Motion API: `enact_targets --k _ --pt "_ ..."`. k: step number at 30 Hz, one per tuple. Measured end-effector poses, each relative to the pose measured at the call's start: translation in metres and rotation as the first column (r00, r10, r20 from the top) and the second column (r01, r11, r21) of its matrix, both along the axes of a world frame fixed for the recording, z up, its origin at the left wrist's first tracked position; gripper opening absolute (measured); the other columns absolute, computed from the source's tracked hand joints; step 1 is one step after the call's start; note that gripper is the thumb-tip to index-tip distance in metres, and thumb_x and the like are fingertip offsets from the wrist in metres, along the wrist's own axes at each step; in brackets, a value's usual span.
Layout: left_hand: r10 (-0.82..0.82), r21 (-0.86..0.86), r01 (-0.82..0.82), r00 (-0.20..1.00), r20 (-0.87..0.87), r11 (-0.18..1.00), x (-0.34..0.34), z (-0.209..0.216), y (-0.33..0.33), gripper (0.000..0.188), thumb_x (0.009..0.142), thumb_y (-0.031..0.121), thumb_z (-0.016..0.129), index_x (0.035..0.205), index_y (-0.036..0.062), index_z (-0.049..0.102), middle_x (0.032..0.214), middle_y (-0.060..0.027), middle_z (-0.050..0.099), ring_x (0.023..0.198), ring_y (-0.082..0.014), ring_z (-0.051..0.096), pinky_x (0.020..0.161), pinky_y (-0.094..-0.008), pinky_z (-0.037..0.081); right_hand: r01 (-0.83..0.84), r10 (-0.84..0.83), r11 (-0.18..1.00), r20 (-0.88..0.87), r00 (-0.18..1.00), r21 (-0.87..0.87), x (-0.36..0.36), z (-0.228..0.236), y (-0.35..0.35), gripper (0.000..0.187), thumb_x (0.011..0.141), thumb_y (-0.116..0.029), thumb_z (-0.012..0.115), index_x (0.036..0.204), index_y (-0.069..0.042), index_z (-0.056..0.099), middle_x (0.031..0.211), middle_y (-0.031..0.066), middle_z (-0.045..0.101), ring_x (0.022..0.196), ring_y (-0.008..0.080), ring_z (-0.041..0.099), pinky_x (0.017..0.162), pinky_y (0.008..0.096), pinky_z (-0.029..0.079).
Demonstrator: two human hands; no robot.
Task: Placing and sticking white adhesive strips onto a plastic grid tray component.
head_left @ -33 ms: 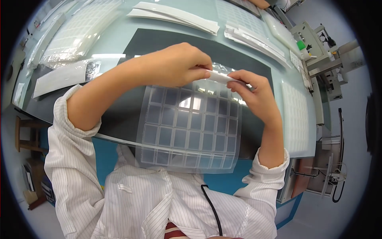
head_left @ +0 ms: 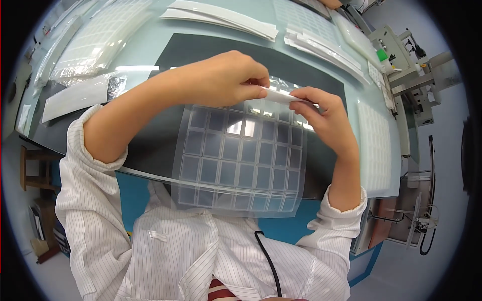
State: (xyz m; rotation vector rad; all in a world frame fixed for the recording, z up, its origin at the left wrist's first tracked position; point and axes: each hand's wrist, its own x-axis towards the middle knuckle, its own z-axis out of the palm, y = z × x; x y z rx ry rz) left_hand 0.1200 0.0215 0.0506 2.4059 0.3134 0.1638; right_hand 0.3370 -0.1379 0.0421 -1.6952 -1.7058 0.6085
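A narrow white strip (head_left: 281,96) is stretched between my two hands, above the far edge of a clear plastic sheet. My left hand (head_left: 233,80) pinches its left end between thumb and fingers. At the other end, the thumb and fingers of my right hand (head_left: 325,113) close on the strip. Below them lies the clear sheet (head_left: 228,173), moulded into a grid of square pockets. Its near part hangs over the table edge towards my lap, and my hands partly cover its far edge.
A dark mat (head_left: 183,50) lies under the sheet on the glass-topped table. White strips (head_left: 218,21) are stacked at the back, with more strips (head_left: 326,52) to the right. Wrapped pocket sheets (head_left: 98,42) and a white packet (head_left: 75,98) lie left; another pocket sheet (head_left: 376,145) lies right.
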Motion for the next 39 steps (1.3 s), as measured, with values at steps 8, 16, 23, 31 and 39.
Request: enact_targets --k 8,16,23,31,39 --pt "-0.02 0.101 -0.012 0.95 0.312 0.995 0.012 -0.031 -0.009 0.012 0.095 0.01 0.066 0.093 -0.0014 0.064 0.075 -0.0126 0.063 0.066 -0.023 0.055 0.065 -0.0349 0.047 -0.017 -0.003 0.977 0.093 0.996 0.213 -0.005 -0.01 0.0 0.018 0.092 -0.002 0.071 0.11 0.002 0.071 0.096 0.0081 0.073 0.09 0.0156 0.068 0.081 0.028 0.053" --pt "0.004 0.098 -0.043 0.931 0.366 0.994 -0.001 -0.046 -0.022 0.009 0.093 0.008 0.067 0.093 0.0001 0.064 0.08 -0.0142 0.064 0.073 -0.0306 0.062 0.066 -0.0381 0.049 -0.145 0.058 0.922 0.243 0.968 0.359 -0.019 -0.019 0.005 0.014 0.083 0.007 0.071 0.095 0.002 0.067 0.091 0.0097 0.07 0.085 0.0183 0.067 0.078 0.029 0.052" --pt "0.026 0.153 -0.098 0.91 0.413 0.983 0.001 -0.049 -0.028 0.008 0.092 0.008 0.068 0.094 0.0012 0.064 0.08 -0.0133 0.064 0.075 -0.0333 0.063 0.068 -0.0414 0.05 -0.145 0.172 0.961 -0.098 0.98 0.236 -0.013 -0.017 0.002 0.006 0.089 0.0 0.069 0.093 0.001 0.064 0.105 0.0111 0.066 0.098 0.0168 0.062 0.089 0.0288 0.047" --pt "-0.145 0.43 -0.027 0.921 0.362 0.902 0.013 -0.055 -0.021 0.015 0.087 0.002 0.069 0.098 -0.0003 0.06 0.103 -0.0152 0.068 0.098 -0.0346 0.065 0.084 -0.0427 0.052 0.107 -0.12 0.99 -0.144 0.982 -0.097 0.029 -0.021 0.057 0.015 0.099 -0.014 0.066 0.102 0.001 0.067 0.112 0.0026 0.068 0.101 0.0083 0.059 0.093 0.0249 0.046" --pt "-0.184 0.449 -0.045 0.871 0.455 0.892 0.022 -0.076 -0.012 0.012 0.081 0.004 0.062 0.09 0.001 0.054 0.089 -0.0148 0.065 0.092 -0.0306 0.066 0.086 -0.0395 0.051 -0.063 0.029 0.977 -0.163 0.986 -0.205 0.05 -0.041 0.077 0.017 0.098 -0.021 0.068 0.099 -0.004 0.068 0.124 0.0019 0.059 0.107 0.0085 0.055 0.097 0.0249 0.042"
